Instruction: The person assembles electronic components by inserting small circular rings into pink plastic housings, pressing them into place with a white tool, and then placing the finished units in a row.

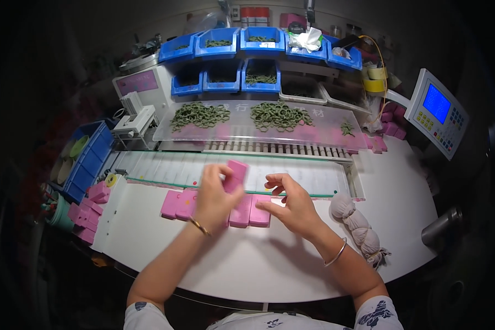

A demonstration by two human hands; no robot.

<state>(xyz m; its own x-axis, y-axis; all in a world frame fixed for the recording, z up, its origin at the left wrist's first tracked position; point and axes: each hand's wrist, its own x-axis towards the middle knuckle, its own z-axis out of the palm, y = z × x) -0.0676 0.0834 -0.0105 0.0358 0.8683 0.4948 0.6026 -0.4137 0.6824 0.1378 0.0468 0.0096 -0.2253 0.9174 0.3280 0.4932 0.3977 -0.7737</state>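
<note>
My left hand [212,193] is closed around a flat pink block [237,170], raised above the white table. Below it, a row of several similar pink blocks [171,204] lies side by side, partly hidden by that hand. My right hand [292,204] hovers over the row's right end with its fingers curled but apart and nothing between them. Its thumb overlaps the rightmost pink block [260,213]; I cannot tell whether they touch. Just beyond my hands runs a long glass-covered light strip [165,165] with a green edge.
Piles of small green rings [201,116] lie on a clear raised shelf [234,132]. Blue bins [217,47] stand behind it. A bundled white cloth [363,234] rests to the right, below a tilted control panel [437,113]. More pink blocks [85,214] are stacked at left.
</note>
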